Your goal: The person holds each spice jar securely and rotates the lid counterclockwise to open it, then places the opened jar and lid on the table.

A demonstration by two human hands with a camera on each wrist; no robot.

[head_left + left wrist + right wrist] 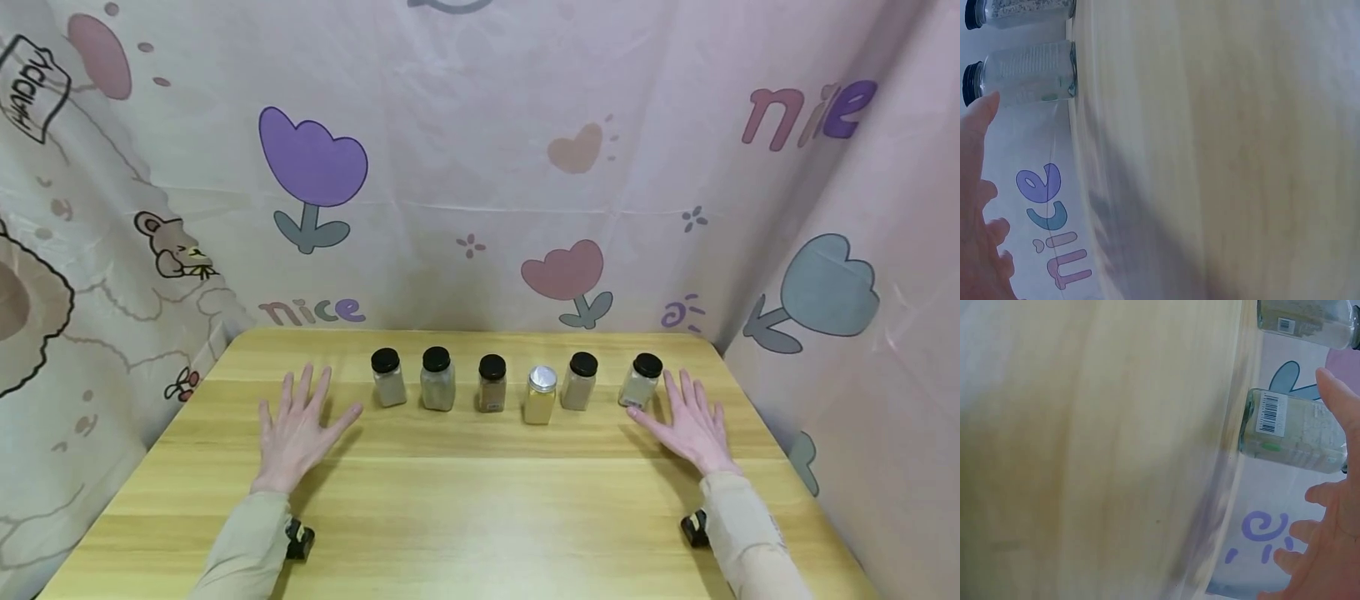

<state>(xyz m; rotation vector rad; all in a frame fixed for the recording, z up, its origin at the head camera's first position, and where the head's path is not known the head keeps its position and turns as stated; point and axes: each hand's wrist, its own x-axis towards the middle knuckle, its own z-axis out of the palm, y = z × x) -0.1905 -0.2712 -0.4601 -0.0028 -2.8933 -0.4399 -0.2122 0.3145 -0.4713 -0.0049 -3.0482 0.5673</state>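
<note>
My left hand [295, 433] is over the left side of the table with fingers spread, holding nothing. Its thumb points toward the leftmost black-lidded glass jar [389, 387]. On the right side my right hand [693, 427] is likewise spread, its thumb close by the rightmost black-lidded jar [640, 387], which leans slightly in the head view. Between these stand a jar with greyish contents [438, 390], a brown-filled jar [492, 395], a silver-lidded jar of yellow contents [539, 406] and another black-lidded jar [578, 390]. A barcode label [1270, 414] shows on the rightmost jar in the right wrist view.
The wooden table [480, 517] runs back to a printed curtain [450, 167] that also hangs along both sides. Black wrist devices sit under the left sleeve [251, 542] and the right sleeve [742, 525]. The jars form a loose row near the table's far edge.
</note>
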